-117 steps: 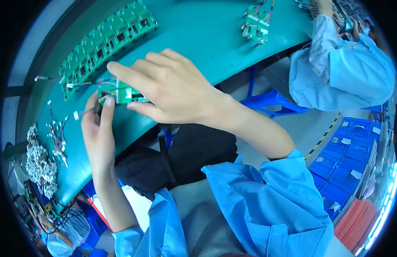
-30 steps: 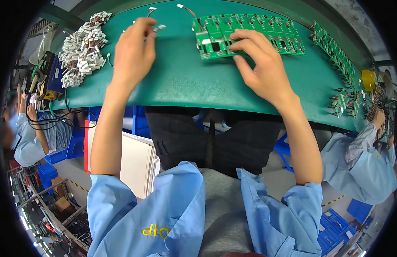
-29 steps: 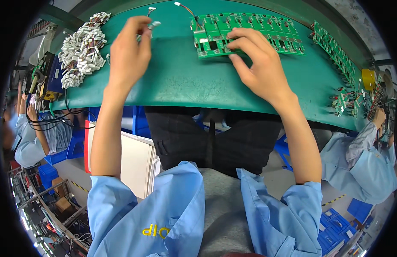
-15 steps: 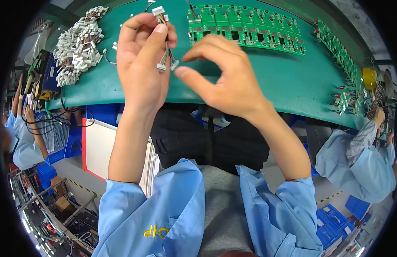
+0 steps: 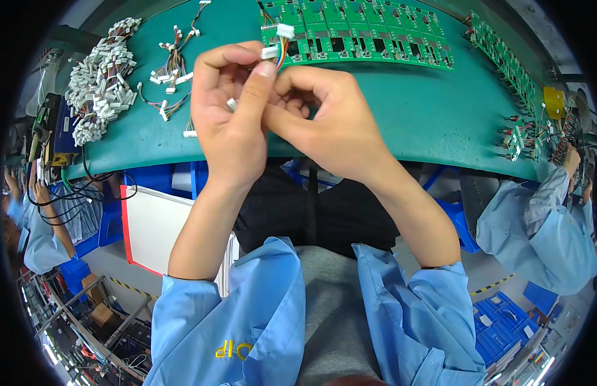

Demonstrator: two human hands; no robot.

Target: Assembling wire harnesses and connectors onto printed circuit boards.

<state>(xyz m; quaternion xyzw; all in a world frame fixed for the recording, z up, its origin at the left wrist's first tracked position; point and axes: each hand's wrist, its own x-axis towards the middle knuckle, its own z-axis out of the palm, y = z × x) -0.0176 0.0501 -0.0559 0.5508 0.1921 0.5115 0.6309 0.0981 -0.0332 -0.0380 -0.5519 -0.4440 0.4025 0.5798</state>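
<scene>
My left hand [image 5: 229, 128] pinches a wire harness [image 5: 284, 46] between thumb and fingers. Two white plug connectors stand up above the thumb, with multicoloured wires running down from them. Another white connector shows at the left palm. Close against it, my right hand [image 5: 340, 119] has its thumb and fingers closed at the lower part of the same harness; its fingertips are partly hidden behind the left thumb. Left of my hands, several loose harnesses [image 5: 172, 64] lie spread on the green table mat [image 5: 401, 119].
A big heap of white-plugged harnesses [image 5: 105, 80] lies at the far left. A green circuit board panel [image 5: 363, 35] lies behind my hands, another board strip [image 5: 504, 61] at the right. Yellow tape [image 5: 554, 103] sits at the right edge. Co-workers in blue sleeves [image 5: 536, 238] are at both sides.
My right hand has moved left and closed at the harness beside my left hand. The left hand sits further right and lower in view, uncovering loose harnesses. The view has shifted slightly.
</scene>
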